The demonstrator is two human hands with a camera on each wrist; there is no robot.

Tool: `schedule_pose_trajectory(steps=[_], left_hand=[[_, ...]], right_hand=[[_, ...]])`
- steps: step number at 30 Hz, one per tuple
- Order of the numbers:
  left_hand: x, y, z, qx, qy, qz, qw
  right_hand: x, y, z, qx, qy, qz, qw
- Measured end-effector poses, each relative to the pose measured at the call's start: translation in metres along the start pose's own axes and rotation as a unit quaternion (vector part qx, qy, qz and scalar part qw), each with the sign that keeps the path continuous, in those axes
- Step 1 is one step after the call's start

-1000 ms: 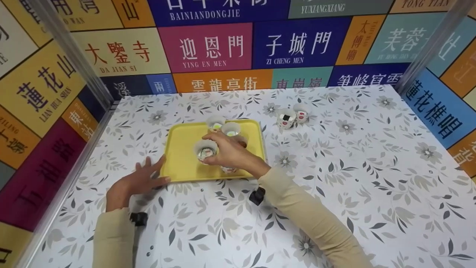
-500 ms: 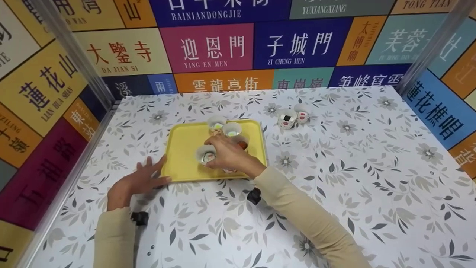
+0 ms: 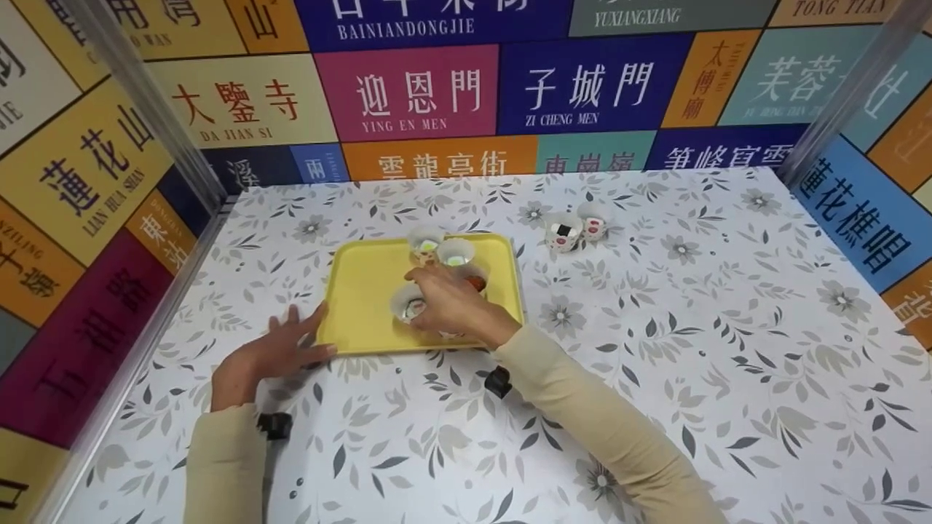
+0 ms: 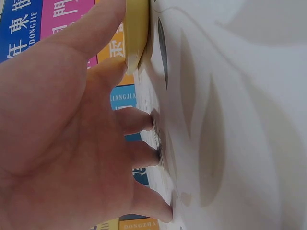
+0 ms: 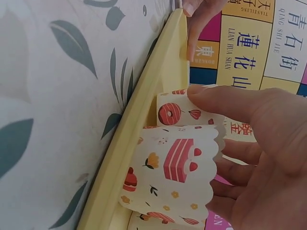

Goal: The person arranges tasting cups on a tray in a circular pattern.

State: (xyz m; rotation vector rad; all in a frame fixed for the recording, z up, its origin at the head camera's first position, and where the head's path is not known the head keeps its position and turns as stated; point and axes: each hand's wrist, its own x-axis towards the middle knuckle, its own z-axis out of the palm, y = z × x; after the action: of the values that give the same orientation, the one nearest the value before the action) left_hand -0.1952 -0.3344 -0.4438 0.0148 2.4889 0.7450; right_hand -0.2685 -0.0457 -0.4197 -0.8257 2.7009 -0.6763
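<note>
My right hand [image 3: 455, 302] pinches the rim of a paper baking cup [image 3: 403, 304] over the yellow tray [image 3: 360, 291]. Something pale and pinkish lies inside that cup. In the right wrist view, the thumb is on the held cup [image 5: 170, 110], printed with a doughnut, while another cup [image 5: 180, 167] with a cake print stands close beside it. Two more cups [image 3: 456, 253] with green and white contents stand behind the hand. A cup with a brown item [image 3: 476, 282] is partly hidden. My left hand [image 3: 273, 349], fingers spread, touches the tray's left edge.
Two further paper cups [image 3: 563, 234] stand together on the floral tablecloth [image 3: 655, 327] at the back right, one showing a black and white item. Panels with Chinese lettering [image 3: 415, 91] enclose the table at the back and sides.
My right hand has shifted the held cup slightly right, nearer the other cups on the tray, and it looks lower. The left hand stays at the tray's edge.
</note>
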Motion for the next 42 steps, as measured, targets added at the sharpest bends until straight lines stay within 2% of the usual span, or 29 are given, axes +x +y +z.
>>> schedule_pose_trajectory(steps=[7,13,19,25,28,33,38,42], left_hand=[[-0.001,0.000,0.001,-0.011,-0.004,-0.009,0.9999],[-0.002,0.001,0.001,-0.017,-0.006,-0.016,0.9997],[-0.002,-0.001,0.000,-0.020,-0.006,-0.006,0.9998],[-0.001,-0.002,0.000,-0.013,-0.005,0.008,0.9999],[-0.001,0.000,0.000,-0.010,-0.002,0.004,0.9999],[-0.001,0.001,0.000,-0.019,-0.001,-0.011,0.9998],[-0.001,0.002,0.000,-0.013,0.002,-0.004,0.9999],[-0.002,0.002,0.000,-0.013,0.002,-0.005,0.9999]], right_hand=[[0.000,0.001,0.001,-0.028,-0.004,-0.007,0.9996],[-0.004,0.000,-0.003,-0.012,-0.006,-0.006,0.9999],[-0.010,0.002,-0.009,-0.003,0.014,-0.023,0.9996],[-0.016,0.007,-0.016,0.011,0.052,-0.030,0.9982],[-0.018,0.011,-0.021,0.034,0.080,-0.031,0.9957],[-0.019,0.023,-0.028,0.070,0.129,-0.056,0.9876],[-0.021,0.043,-0.034,0.110,0.174,-0.082,0.9752],[-0.020,0.063,-0.041,0.111,0.194,-0.082,0.9712]])
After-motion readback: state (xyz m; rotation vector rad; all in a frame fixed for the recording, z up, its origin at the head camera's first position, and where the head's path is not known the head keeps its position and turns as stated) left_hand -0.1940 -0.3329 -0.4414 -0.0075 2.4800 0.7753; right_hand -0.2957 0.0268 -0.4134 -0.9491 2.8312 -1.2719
